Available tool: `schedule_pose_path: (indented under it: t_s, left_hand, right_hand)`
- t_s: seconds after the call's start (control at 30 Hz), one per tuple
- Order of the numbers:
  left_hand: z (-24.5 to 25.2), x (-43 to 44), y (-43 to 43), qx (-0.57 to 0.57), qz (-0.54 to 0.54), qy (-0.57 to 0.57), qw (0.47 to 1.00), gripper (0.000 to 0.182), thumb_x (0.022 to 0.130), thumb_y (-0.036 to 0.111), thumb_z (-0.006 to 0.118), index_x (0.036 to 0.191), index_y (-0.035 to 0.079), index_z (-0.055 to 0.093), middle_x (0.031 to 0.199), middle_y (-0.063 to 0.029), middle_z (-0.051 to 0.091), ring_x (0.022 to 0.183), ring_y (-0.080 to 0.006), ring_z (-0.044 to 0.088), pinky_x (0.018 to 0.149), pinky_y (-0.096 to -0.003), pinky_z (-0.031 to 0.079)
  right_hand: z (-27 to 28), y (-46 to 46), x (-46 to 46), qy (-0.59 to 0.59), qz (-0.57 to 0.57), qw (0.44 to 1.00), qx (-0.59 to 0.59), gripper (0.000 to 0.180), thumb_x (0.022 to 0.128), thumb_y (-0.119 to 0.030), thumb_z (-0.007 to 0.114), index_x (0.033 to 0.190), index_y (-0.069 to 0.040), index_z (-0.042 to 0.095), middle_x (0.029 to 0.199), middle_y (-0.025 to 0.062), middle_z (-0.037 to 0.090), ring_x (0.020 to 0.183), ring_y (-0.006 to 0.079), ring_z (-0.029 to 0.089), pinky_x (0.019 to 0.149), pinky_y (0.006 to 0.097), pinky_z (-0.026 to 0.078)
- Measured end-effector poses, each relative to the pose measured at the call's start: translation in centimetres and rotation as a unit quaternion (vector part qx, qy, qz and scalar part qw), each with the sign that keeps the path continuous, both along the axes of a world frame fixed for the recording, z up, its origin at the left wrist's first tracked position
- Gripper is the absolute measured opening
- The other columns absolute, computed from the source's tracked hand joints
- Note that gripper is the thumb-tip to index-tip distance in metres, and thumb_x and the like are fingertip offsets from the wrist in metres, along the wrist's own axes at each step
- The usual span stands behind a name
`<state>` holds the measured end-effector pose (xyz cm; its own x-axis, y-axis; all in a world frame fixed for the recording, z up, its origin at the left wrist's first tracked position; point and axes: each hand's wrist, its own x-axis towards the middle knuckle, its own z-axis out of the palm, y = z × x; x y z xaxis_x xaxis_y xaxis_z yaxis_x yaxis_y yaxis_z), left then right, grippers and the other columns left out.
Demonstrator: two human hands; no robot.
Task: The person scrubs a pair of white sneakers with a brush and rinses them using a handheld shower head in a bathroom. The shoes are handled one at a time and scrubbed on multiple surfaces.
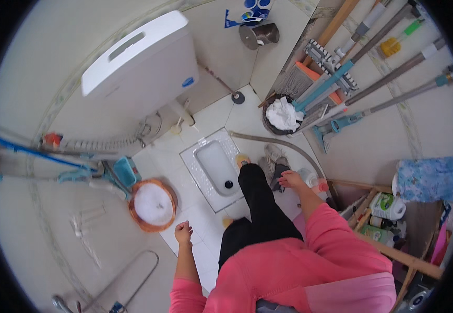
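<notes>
My left hand (184, 233) hangs loosely curled, with nothing visible in it. Nearest to it is a brown basin (174, 209) full of white suds (153, 204), standing by the left wall. On the other side my right hand (290, 180) has its fingers apart and is bare. Below it, on the floor, lie grey shoes (275, 153) and a dark grey item (279, 176). Between my hands and ahead is a white squat toilet pan (215, 166) set in the tiles, with a dark drain hole (229, 184). One slippered foot (243, 159) is at its right edge.
A cistern (144, 58) hangs on the wall ahead, with a plunger (238, 97) below right. Mops and brooms lean around a dark bin (267, 121) holding white paper. A grey hose (277, 139) curves over the floor. Bottles (387, 206) fill a wooden shelf (398, 254) at right.
</notes>
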<state>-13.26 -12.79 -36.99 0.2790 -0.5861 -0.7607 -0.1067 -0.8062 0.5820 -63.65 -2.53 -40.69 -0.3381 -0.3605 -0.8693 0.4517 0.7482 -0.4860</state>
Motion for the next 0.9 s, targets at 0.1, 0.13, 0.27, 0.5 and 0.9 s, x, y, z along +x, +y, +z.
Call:
schedule_pose_path:
  t_s: [0.1, 0.13, 0.27, 0.5, 0.9]
  left_hand:
    - [-1.1, -5.7, -6.8, -0.011, -0.058, -0.001, 0.998, 0.013, 0.085, 0.017, 0.065, 0.089, 0.008, 0.058, 0.079, -0.0022, 0.059, 0.071, -0.0139, 0.060, 0.060, -0.0271, 0.051]
    - [-1.7, -7.8, -9.3, -0.013, -0.077, -0.003, 0.997, 0.012, 0.086, 0.017, 0.064, 0.089, 0.008, 0.058, 0.080, -0.0022, 0.059, 0.071, -0.0138, 0.060, 0.060, -0.0269, 0.051]
    - [-5.4, -19.7, -20.8, -0.060, -0.143, 0.032, 0.987, 0.021, 0.089, 0.021, 0.061, 0.103, 0.005, 0.061, 0.086, -0.0021, 0.059, 0.073, -0.0125, 0.059, 0.062, -0.0243, 0.050]
    - [-11.4, -45.2, -42.9, -0.171, -0.194, 0.113, 0.959, 0.056, 0.091, 0.025, 0.058, 0.137, 0.004, 0.034, 0.113, -0.0087, 0.050, 0.085, -0.0185, 0.058, 0.070, -0.0303, 0.051]
    - [-11.1, -50.3, -47.4, -0.331, -0.242, 0.070, 0.909, 0.032, 0.091, 0.033, 0.057, 0.095, 0.001, 0.054, 0.083, -0.0058, 0.058, 0.067, -0.0112, 0.056, 0.062, -0.0249, 0.049]
  right_hand:
    - [-6.3, -5.2, -3.4, -0.013, -0.101, 0.995, -0.012, 0.019, 0.090, -0.016, 0.049, 0.108, -0.009, 0.051, 0.091, 0.0130, 0.067, 0.073, 0.0197, 0.065, 0.060, 0.0323, 0.052]
    - [-8.7, -6.9, -4.5, -0.014, -0.124, 0.992, -0.005, 0.020, 0.091, -0.017, 0.048, 0.110, -0.009, 0.050, 0.094, 0.0136, 0.066, 0.076, 0.0204, 0.065, 0.063, 0.0335, 0.053]
    - [-17.7, -13.9, -8.1, -0.037, -0.268, 0.963, -0.002, 0.019, 0.092, -0.018, 0.048, 0.108, -0.008, 0.051, 0.090, 0.0098, 0.065, 0.077, 0.0212, 0.063, 0.068, 0.0353, 0.053]
    - [-29.1, -18.0, -13.3, -0.062, -0.479, 0.875, -0.005, 0.024, 0.092, -0.030, 0.053, 0.103, -0.008, 0.053, 0.096, 0.0071, 0.059, 0.084, 0.0218, 0.060, 0.074, 0.0394, 0.051]
    - [-33.0, -18.3, -12.0, -0.074, -0.560, 0.823, -0.059, 0.022, 0.085, -0.007, 0.055, 0.106, -0.004, 0.050, 0.087, 0.0079, 0.058, 0.071, 0.0179, 0.058, 0.061, 0.0295, 0.054]
